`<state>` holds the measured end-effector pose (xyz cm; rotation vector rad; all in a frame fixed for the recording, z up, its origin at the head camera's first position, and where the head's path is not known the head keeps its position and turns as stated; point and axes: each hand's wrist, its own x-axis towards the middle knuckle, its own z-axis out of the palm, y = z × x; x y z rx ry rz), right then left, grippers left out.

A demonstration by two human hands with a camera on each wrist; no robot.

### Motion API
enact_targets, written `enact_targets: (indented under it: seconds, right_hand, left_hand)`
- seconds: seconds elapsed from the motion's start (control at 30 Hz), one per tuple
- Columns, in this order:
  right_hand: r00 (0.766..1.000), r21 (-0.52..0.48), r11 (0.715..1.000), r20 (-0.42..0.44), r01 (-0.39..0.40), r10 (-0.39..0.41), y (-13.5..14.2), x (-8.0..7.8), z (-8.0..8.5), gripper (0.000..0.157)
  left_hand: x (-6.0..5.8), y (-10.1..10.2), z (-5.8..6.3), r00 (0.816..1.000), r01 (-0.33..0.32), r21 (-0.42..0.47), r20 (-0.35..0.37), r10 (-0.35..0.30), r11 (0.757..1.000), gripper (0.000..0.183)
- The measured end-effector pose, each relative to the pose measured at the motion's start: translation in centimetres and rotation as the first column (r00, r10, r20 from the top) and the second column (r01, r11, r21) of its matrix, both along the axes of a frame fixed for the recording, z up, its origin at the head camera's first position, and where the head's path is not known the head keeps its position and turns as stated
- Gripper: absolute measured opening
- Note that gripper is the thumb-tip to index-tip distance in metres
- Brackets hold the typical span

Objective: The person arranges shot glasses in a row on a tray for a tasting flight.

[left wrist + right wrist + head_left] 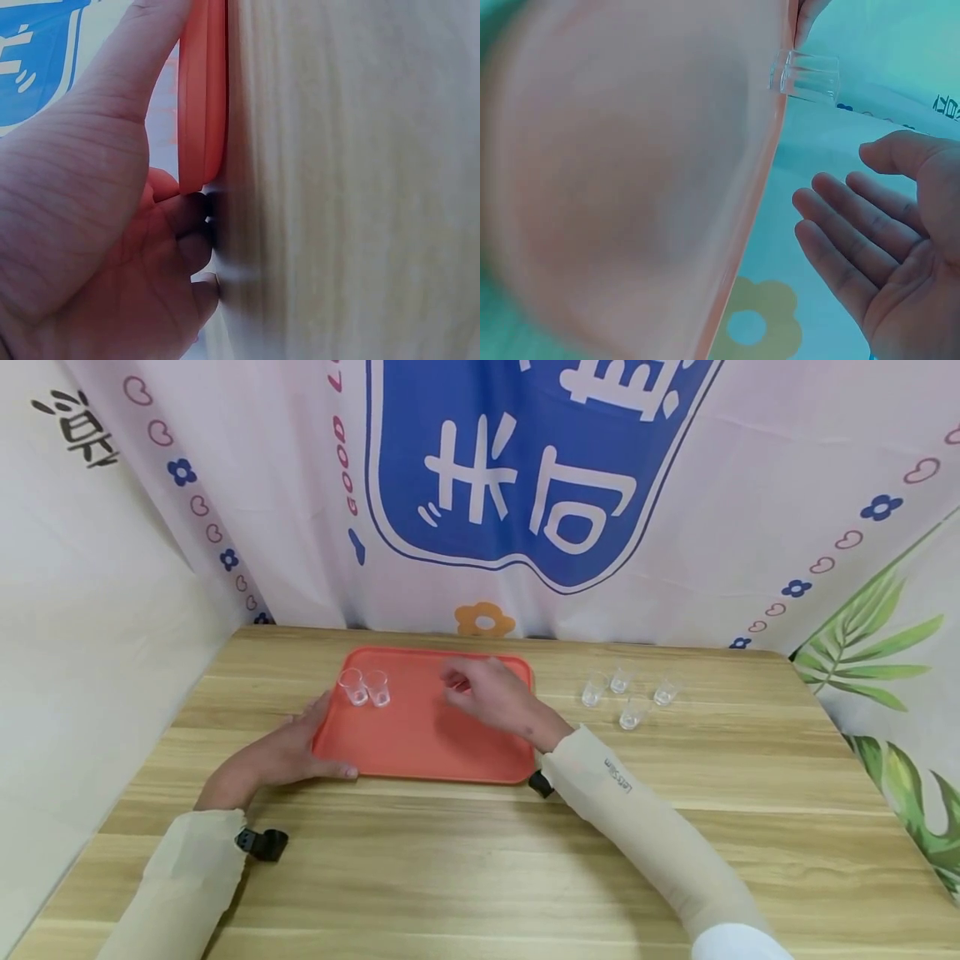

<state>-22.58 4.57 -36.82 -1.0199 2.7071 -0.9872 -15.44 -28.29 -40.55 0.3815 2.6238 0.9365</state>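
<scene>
A red tray (420,747) lies on the table. Two small clear shot glasses stand side by side near its left end, one glass (355,689) left of the other glass (378,691). My left hand (288,753) grips the tray's left front corner, thumb along the front edge; in the left wrist view its other fingers (196,251) bend in at the tray rim (193,97). Over the tray's right half hovers my right hand (495,693), holding nothing. Its fingers (855,255) are loosely extended in the right wrist view, apart from the glasses (810,77).
Several more clear shot glasses (632,714) stand on the wooden table (480,877), right of the tray. A printed cloth (300,485) hangs behind the table's back edge. Dark wrist devices sit on the left sleeve (176,868) and right sleeve (630,810).
</scene>
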Motion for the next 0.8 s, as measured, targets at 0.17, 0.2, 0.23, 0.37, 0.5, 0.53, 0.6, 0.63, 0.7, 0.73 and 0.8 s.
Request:
enact_targets:
  seconds: [0.17, 0.2, 0.23, 0.37, 0.5, 0.53, 0.6, 0.63, 0.7, 0.73, 0.8]
  right_hand:
    - [1.0, -0.017, 1.0, 0.001, 0.017, -0.017, 1.3, 0.5, 0.4, 0.04]
    - [1.0, -0.024, 0.999, 0.0, 0.021, -0.021, 1.6, 0.6, 0.4, 0.041]
    - [1.0, -0.033, 0.999, -0.008, 0.022, -0.022, 1.9, 0.7, 0.5, 0.041]
    - [0.998, -0.072, 0.997, -0.047, 0.025, -0.029, 2.8, 1.1, 0.7, 0.037]
    - [0.995, -0.109, 0.993, -0.087, 0.036, -0.046, 3.6, 1.6, 0.9, 0.031]
    - [0.994, -0.115, 0.993, -0.095, 0.038, -0.049, 3.8, 1.8, 1.0, 0.03]
    - [0.993, -0.13, 0.991, -0.106, 0.039, -0.053, 4.3, 2.1, 1.1, 0.028]
    - [0.992, -0.134, 0.99, -0.112, 0.039, -0.054, 4.6, 2.3, 1.1, 0.027]
    - [0.991, -0.14, 0.989, -0.121, 0.039, -0.057, 5.2, 2.6, 1.0, 0.026]
    - [0.99, -0.144, 0.989, -0.127, 0.039, -0.057, 5.6, 2.7, 1.0, 0.026]
    - [0.988, -0.152, 0.988, -0.139, 0.041, -0.062, 6.3, 3.0, 0.8, 0.026]
  left_hand:
    - [0.0, 0.0, 0.1, 1.0, 0.015, 0.024, -0.026, -0.015, 1.0, 0.131]
    - [-0.1, 0.0, 0.1, 0.999, 0.018, 0.025, -0.03, -0.018, 1.0, 0.131]
    - [-0.1, 0.0, 0.1, 0.999, 0.02, 0.025, -0.033, -0.019, 0.999, 0.131]
    - [-0.2, -0.1, 0.2, 1.0, 0.014, 0.012, -0.027, -0.014, 1.0, 0.132]
    - [-0.2, -0.3, 0.1, 1.0, 0.01, 0.009, -0.029, -0.01, 1.0, 0.132]
    - [-0.2, -0.4, 0.0, 0.999, 0.012, 0.012, -0.031, -0.011, 1.0, 0.132]
    - [-0.1, -0.4, -0.1, 0.999, 0.013, 0.015, -0.034, -0.012, 1.0, 0.132]
    - [-0.1, -0.4, -0.2, 0.999, 0.015, 0.018, -0.035, -0.015, 1.0, 0.131]
    - [0.0, -0.3, -0.3, 0.999, 0.023, 0.027, -0.041, -0.021, 0.999, 0.131]
    - [0.0, -0.3, -0.4, 0.999, 0.024, 0.029, -0.043, -0.023, 0.999, 0.131]
    - [0.0, -0.2, -0.4, 0.998, 0.03, 0.035, -0.048, -0.029, 0.999, 0.131]
